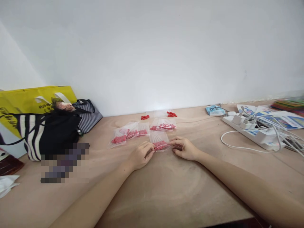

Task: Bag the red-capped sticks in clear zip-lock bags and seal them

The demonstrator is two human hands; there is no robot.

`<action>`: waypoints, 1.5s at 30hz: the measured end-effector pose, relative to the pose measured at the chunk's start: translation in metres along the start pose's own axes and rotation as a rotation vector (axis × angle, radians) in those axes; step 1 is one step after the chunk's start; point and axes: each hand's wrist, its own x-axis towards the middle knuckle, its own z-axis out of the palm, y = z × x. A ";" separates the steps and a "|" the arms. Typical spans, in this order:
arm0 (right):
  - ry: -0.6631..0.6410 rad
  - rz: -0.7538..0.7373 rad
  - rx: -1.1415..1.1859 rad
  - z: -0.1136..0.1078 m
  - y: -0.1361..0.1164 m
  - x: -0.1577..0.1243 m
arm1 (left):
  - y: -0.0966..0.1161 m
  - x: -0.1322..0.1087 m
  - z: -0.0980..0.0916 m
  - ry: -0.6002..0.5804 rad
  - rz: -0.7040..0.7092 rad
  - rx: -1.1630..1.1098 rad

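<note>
Both hands pinch one clear bag (159, 141) of red pieces flat on the table (166, 190), the left hand (140, 155) at its near-left corner, the right hand (184, 148) at its near-right. Its held edge runs left to right; more bags (133, 132) lie just beyond.

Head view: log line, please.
left hand: pinches small clear bag | right hand: pinches other end | bag: red-filled, on table | behind: more bags, loose red pieces

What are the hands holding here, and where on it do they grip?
A small clear bag of red pieces on the table: left hand pinches its left end, right hand its right end.
</note>
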 end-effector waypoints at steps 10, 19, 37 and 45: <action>0.041 -0.147 -0.389 -0.004 0.001 -0.001 | -0.005 -0.001 0.004 0.111 0.030 -0.061; -0.008 -0.314 -0.632 -0.009 -0.009 -0.006 | -0.009 -0.002 0.004 0.288 0.436 0.401; 0.037 -0.522 -0.951 -0.012 -0.006 0.003 | -0.014 0.002 0.005 0.294 0.434 0.443; 0.160 -0.530 -0.915 0.017 -0.019 0.016 | -0.009 0.006 0.006 0.247 0.372 0.411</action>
